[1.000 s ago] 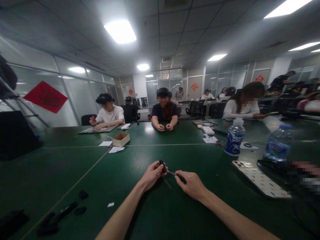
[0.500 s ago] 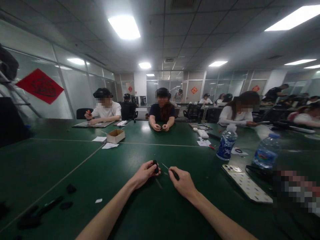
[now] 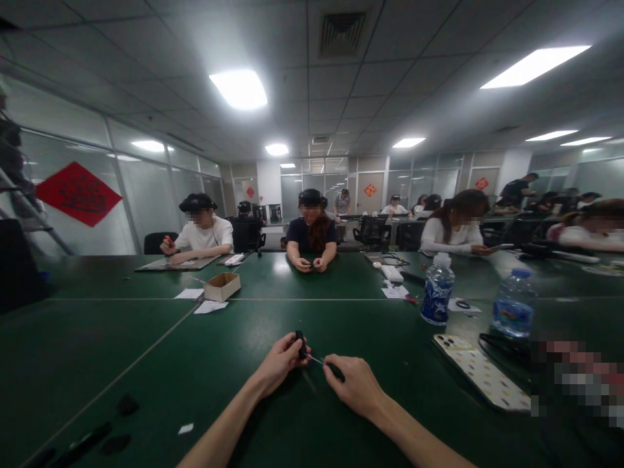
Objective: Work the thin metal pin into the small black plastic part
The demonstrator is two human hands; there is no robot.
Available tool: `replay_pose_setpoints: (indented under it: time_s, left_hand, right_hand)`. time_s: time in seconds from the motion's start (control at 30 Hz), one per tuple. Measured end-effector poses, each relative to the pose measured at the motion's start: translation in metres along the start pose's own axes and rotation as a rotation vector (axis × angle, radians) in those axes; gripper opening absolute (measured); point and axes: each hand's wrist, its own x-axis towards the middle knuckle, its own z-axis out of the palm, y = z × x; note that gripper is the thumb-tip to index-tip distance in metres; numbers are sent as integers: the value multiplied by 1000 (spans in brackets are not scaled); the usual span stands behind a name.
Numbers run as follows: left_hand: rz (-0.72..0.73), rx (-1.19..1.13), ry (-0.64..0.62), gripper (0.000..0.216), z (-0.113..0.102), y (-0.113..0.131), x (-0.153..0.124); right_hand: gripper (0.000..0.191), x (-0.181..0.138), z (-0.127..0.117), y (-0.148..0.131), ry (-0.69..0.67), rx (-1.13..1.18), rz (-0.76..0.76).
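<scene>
My left hand (image 3: 277,362) is closed round a small black part (image 3: 300,343), held upright just above the green table (image 3: 205,364). My right hand (image 3: 353,385) grips a thin screwdriver (image 3: 325,365) by its black handle. The metal tip points left and touches the black part. Both forearms reach in from the bottom edge of the view.
Black loose parts (image 3: 104,432) and a white scrap (image 3: 186,429) lie at lower left. A phone in a patterned case (image 3: 480,377), a black cable and two water bottles (image 3: 437,289) stand to the right. A small cardboard box (image 3: 221,286) sits ahead. Other people work across the table.
The screwdriver tip, drawn away from the black part half a second ago, is back against it. The view has tilted upward, so my hands sit lower in the picture.
</scene>
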Motion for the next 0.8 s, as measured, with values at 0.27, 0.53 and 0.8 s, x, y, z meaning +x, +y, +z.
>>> replay_pose_setpoints:
  time_s: [0.27, 0.53, 0.8]
  left_hand:
    - [11, 42, -52, 30, 0, -3, 1]
    - [-23, -90, 15, 27, -7, -11, 7]
    - [-29, -128, 5, 26, -7, -9, 5]
  right_hand:
    - [26, 3, 6, 5, 76, -9, 17]
    - [27, 3, 2, 2, 35, 17, 22]
    - [27, 2, -1, -2, -17, 23, 26]
